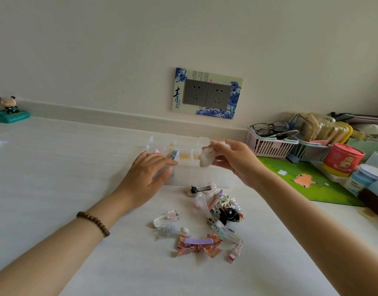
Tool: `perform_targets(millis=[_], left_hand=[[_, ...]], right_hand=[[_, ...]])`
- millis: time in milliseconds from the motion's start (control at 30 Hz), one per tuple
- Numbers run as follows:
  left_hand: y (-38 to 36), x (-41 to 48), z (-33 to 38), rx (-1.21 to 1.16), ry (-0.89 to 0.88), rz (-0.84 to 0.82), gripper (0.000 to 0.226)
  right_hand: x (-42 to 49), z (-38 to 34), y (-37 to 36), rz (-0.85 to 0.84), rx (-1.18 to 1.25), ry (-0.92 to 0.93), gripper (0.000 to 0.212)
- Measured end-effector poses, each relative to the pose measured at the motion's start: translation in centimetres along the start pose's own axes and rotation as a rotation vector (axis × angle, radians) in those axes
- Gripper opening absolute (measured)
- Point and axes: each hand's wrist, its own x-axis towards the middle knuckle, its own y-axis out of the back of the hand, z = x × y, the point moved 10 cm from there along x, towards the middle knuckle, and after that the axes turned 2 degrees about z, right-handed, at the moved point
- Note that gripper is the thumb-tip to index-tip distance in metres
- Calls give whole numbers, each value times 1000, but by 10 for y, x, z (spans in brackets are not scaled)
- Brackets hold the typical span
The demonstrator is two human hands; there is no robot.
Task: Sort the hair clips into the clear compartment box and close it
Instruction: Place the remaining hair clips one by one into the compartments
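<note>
Right hand (235, 161): fluffy white hair clip (206, 158) is pinched above the compartment box (196, 178); left hand (147, 178) is laid flat there.

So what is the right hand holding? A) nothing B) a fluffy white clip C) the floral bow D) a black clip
B: the right hand pinches a fluffy white clip over the clear box, while the floral bow and black clip lie on the table.
</note>
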Motion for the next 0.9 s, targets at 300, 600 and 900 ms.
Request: perform_targets(millis=[300,600,900], left_hand=[[1,-1,-4,-5,2,-3,38],[1,0,-3,-25,8,-13,41],[-1,1,-3,-13,-4,-3,43]], right_hand=[[60,-23,-42,-53,-549,250,27],[55,-16,-50,-67,-895,481,22],[-19,9,-3,-174,-955,175,36]])
